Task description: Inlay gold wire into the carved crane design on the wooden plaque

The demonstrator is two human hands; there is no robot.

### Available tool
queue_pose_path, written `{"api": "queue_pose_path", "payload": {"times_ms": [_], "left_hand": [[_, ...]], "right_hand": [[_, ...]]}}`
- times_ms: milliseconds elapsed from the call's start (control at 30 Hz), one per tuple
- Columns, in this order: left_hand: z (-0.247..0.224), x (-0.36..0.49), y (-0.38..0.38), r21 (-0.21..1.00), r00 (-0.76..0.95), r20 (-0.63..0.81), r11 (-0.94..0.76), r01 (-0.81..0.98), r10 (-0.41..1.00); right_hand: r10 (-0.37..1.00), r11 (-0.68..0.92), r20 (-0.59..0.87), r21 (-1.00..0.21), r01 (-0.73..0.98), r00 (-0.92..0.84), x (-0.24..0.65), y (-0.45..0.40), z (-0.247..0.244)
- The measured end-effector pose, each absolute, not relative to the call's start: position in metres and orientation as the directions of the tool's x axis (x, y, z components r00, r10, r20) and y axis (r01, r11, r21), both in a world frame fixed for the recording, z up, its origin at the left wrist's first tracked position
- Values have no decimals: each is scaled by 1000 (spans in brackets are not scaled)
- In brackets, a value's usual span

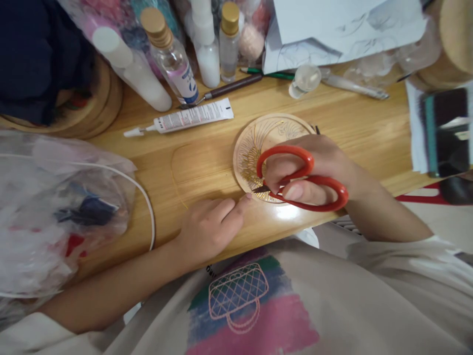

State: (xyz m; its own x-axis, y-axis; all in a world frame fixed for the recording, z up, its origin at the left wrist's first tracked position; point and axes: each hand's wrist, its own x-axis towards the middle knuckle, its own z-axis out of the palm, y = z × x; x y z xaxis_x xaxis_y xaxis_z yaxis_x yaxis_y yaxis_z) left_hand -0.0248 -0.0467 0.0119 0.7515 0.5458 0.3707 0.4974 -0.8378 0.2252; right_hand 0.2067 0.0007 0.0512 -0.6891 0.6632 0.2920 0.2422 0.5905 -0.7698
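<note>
A round wooden disc [237, 157] with a fan-like pattern of gold wire lies on the table. My right hand [314, 167] holds red-handled scissors [338, 197], fingers and thumb through the loops. Their dark tips point left, low over the disc's near-left edge. At that edge, my left hand [214, 229] reaches in with its index fingertip beside the scissor tips. Its other fingers are curled and its thumb is hidden. A loose gold wire [172, 170] curves over the table and runs under the left hand, which seems to pinch it.
Behind the disc lie a white tube [195, 117], a dark-handled tool [234, 88] and a small clear cup [306, 79]. Several bottles [177, 69] stand at the back. Plastic bags [96, 197] and a white cable [146, 197] lie left; a phone [449, 133] lies right.
</note>
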Motion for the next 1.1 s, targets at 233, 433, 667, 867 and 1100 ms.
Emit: {"api": "queue_pose_path", "payload": {"times_ms": [233,433,667,867,1100], "left_hand": [[14,-25,-47,216,757,361,-838,500,545],[13,-25,-47,236,759,352,-836,495,548],[14,-24,-47,237,748,373,-836,495,549],[14,-25,-47,241,753,369,-839,488,544],[12,-25,-47,246,757,345,-832,497,554]], "right_hand": [[674,566,233,-772,288,-701,204,0,59],[676,562,236,-778,281,-698,203,0,58],[677,579,234,-755,308,-697,203,-1,59],[678,573,240,-764,295,-695,203,-1,60],[683,598,238,-725,341,-690,202,-1,59]]}}
